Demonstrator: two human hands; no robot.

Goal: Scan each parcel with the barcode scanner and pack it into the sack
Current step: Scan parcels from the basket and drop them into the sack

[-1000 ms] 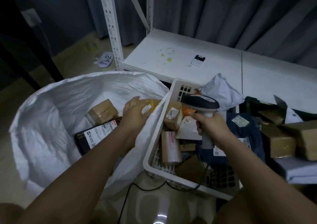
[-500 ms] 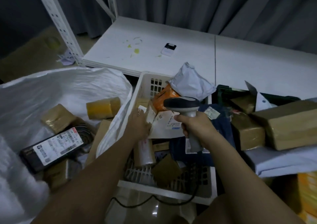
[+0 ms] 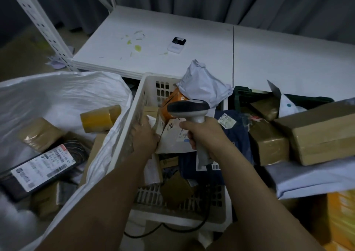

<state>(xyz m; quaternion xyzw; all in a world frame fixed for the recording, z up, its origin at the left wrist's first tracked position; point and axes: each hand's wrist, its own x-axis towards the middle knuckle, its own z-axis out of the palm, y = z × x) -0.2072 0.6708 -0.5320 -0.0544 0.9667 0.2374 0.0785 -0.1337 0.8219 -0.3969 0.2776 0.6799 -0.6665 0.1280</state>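
Bare forearms, no sleeves visible

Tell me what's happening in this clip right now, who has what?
A person is sorting parcels. The right hand grips the barcode scanner by its handle, held over the white basket of unsorted parcels. The left hand reaches into the basket at a white parcel, though whether it has a grip on it is unclear. The white sack to the left already holds several parcels, including a yellow-taped box and a black parcel with a label.
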